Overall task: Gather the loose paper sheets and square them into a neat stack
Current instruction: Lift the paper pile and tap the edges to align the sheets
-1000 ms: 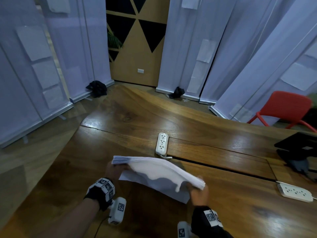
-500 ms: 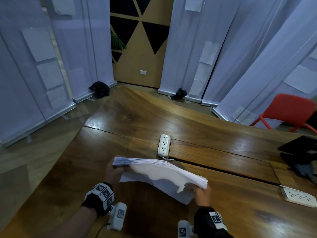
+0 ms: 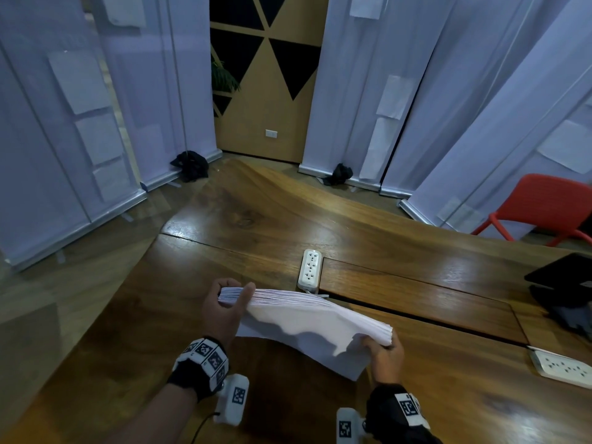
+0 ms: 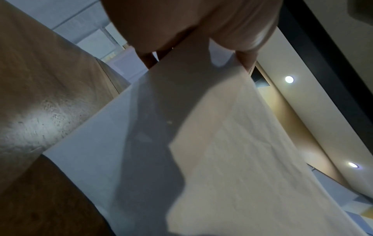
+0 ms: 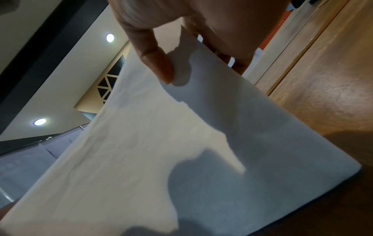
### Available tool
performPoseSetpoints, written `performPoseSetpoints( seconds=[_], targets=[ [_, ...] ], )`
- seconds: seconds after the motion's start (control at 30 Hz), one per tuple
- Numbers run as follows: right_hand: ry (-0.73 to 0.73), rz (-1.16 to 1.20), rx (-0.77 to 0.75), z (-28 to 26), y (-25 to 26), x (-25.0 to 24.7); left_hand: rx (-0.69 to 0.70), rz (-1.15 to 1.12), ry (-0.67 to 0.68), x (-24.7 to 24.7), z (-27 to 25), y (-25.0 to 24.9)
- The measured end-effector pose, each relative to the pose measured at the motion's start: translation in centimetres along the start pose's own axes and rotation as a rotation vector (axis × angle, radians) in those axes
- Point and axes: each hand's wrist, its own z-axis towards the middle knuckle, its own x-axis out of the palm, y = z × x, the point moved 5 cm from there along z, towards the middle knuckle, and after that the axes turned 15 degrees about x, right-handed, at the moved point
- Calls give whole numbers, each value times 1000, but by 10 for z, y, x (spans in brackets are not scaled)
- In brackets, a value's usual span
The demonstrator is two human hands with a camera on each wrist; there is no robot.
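A thick stack of white paper sheets (image 3: pixel 307 315) stands on its long edge on the wooden table (image 3: pixel 288 229), leaning away from me. My left hand (image 3: pixel 224 302) grips its left end, thumb over the near face. My right hand (image 3: pixel 384 347) grips the right end. The nearest sheet (image 3: pixel 320 350) hangs lower than the rest and reaches the table. In the left wrist view the paper stack (image 4: pixel 201 143) runs down from my left hand's fingers (image 4: pixel 147 59). The right wrist view shows my thumb (image 5: pixel 159 63) pressed on the paper stack (image 5: pixel 181 143).
A white power strip (image 3: pixel 310 269) lies just beyond the stack. Another power strip (image 3: pixel 563 368) lies at the right edge, near a black device (image 3: pixel 567 290). A red chair (image 3: pixel 544 209) stands beyond the table. White banners surround the table.
The stack has tilted more upright and its sheets have closed up. My left thumb has come over the near face of the left end. The right hand has shifted slightly right.
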Motion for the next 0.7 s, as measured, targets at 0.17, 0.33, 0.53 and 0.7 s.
performPoseSetpoints(
  seconds=[0.17, 0.33, 0.53, 0.7],
  targets=[
    [-8, -3, -16, -1, 4, 3, 16, 69, 8, 3, 4, 3],
    [-12, -9, 11, 1, 1, 2, 66, 88, 24, 0, 6, 0],
    [-9, -42, 37, 4, -3, 0, 476, 583, 58, 16, 4, -51],
    [-51, -54, 42, 6, -6, 2, 668, 855, 513, 78, -26, -75]
  ],
)
